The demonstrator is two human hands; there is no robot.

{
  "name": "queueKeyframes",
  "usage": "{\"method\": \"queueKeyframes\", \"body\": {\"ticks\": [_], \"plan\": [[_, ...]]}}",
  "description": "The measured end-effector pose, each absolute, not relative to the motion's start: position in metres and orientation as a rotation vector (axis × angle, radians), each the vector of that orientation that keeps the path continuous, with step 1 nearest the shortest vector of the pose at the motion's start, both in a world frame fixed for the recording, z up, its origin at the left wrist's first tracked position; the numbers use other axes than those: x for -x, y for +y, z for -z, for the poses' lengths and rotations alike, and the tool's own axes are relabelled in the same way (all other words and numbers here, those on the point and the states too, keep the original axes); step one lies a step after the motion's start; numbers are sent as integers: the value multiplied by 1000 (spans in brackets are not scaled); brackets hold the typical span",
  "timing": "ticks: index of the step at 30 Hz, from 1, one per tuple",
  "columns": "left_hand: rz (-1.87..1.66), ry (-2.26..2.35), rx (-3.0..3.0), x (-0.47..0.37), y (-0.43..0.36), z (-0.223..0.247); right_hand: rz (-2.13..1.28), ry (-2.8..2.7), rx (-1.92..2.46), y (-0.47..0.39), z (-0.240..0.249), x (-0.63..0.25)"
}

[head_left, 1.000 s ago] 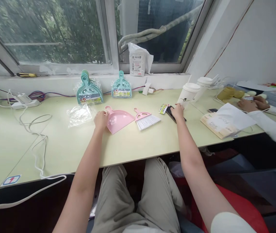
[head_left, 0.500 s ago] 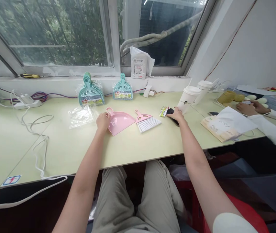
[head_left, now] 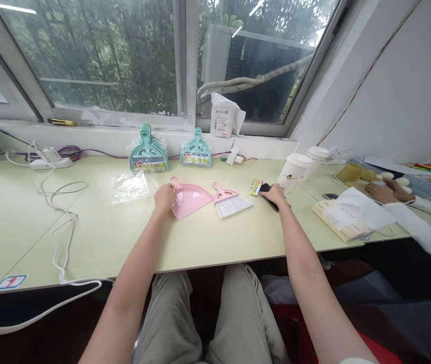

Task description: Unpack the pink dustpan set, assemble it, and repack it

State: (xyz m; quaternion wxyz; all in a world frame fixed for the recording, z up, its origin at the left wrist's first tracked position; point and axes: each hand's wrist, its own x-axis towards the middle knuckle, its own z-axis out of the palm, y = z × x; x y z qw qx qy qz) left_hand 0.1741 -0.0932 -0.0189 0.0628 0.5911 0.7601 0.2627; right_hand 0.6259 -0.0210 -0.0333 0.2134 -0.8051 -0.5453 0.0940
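The pale green table (head_left: 207, 242) runs under the window and carries everything in reach. On it, the left hand (head_left: 164, 196) rests with curled fingers on the handle end of the one pink dustpan (head_left: 189, 196), touching it but, as far as can be seen, not lifting it; the pan lies flat, its mouth towards the person. Just beside it to the right lies one pink hand brush (head_left: 231, 200) with white bristles, untouched. The right hand (head_left: 275, 193) lies palm down, loosely open, over a dark phone (head_left: 270, 198) next to a small printed card (head_left: 255, 187). By my reading, the pan and brush are laid out and about to be handled; the next move would call for a firm hold on the pan's handle and a reach from the phone to the brush. Against the sill stand two packs of teal dustpan sets (head_left: 148, 153) (head_left: 195, 153), one empty clear bag (head_left: 132, 186) lies before them, and two lidded paper cups (head_left: 293, 173) (head_left: 316, 156) stand at the right.
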Motion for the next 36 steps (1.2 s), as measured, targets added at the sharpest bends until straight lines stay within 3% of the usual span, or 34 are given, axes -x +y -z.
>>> {"method": "queueKeyframes", "body": {"ticks": [4, 11, 19, 31, 36], "plan": [[-796, 2272, -1803, -174, -95, 20, -233, -1585, 2274, -24, 29, -622], [-779, 2309, -1852, -176, -91, 25, 192, -1780, 2006, -46, 6, -551], [-765, 2342, -1886, -177, -95, 24, -136, -2187, 1990, -43, 6, -433], [-714, 2329, -1898, -186, -97, 26, -222, -1875, 1792, -46, 22, -452], [-605, 1901, -2162, -206, -105, 20, -442, -1963, 1491, -53, 19, -427]]}}
